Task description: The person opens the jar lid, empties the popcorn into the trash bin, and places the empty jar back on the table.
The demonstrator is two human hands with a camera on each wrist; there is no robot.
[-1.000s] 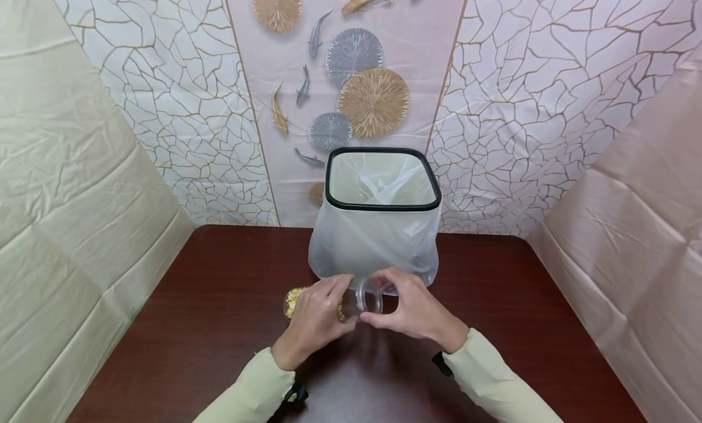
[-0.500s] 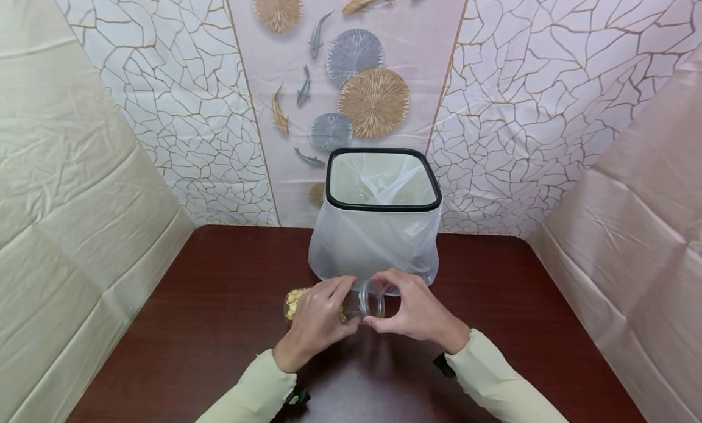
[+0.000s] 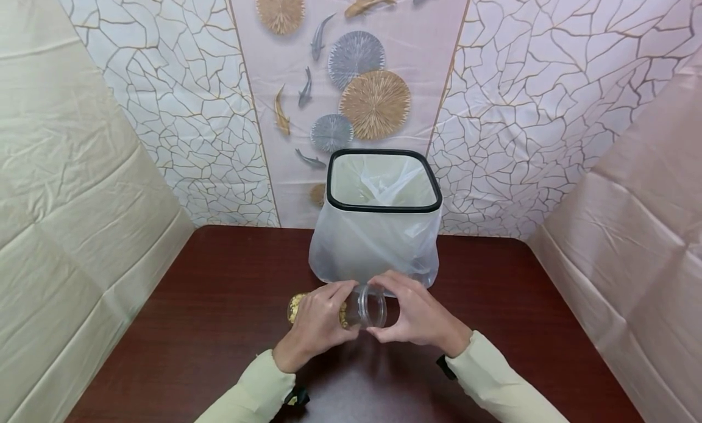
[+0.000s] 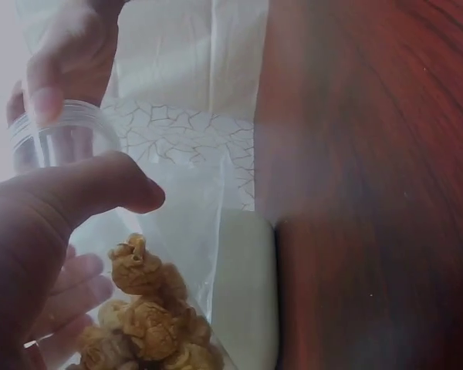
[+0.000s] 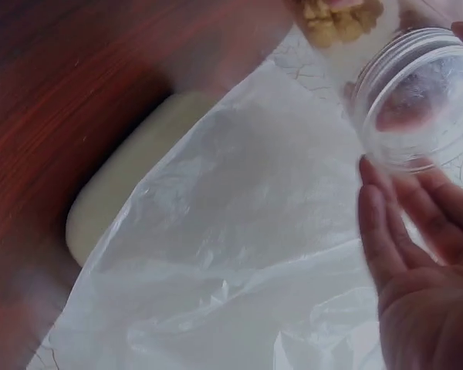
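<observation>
A clear jar (image 3: pixel 355 306) lies sideways between my hands, in front of the bin. Golden, puffy pieces like popcorn (image 4: pixel 150 327) fill its left end. My left hand (image 3: pixel 319 316) wraps the body of the jar from above, thumb on the near side. At the right end is a clear, ridged lid (image 5: pixel 417 100). The thumb and fingertips of my right hand (image 3: pixel 419 313) pinch its rim from opposite sides. In the right wrist view the lower fingers touch the rim; most of the right thumb is out of frame.
Behind the jar stands a pale bin (image 3: pixel 378 237) with a black rim and a translucent liner hanging down outside. Both rest on a dark red-brown table (image 3: pixel 230 277). Patterned cloth (image 3: pixel 181 106) closes off the back, and beige cloth hangs at both sides.
The jar has come slightly toward me and to the right, with its lidded end showing more. My right thumb and fingertips have shifted along the lid's rim; the left hand keeps its grip.
</observation>
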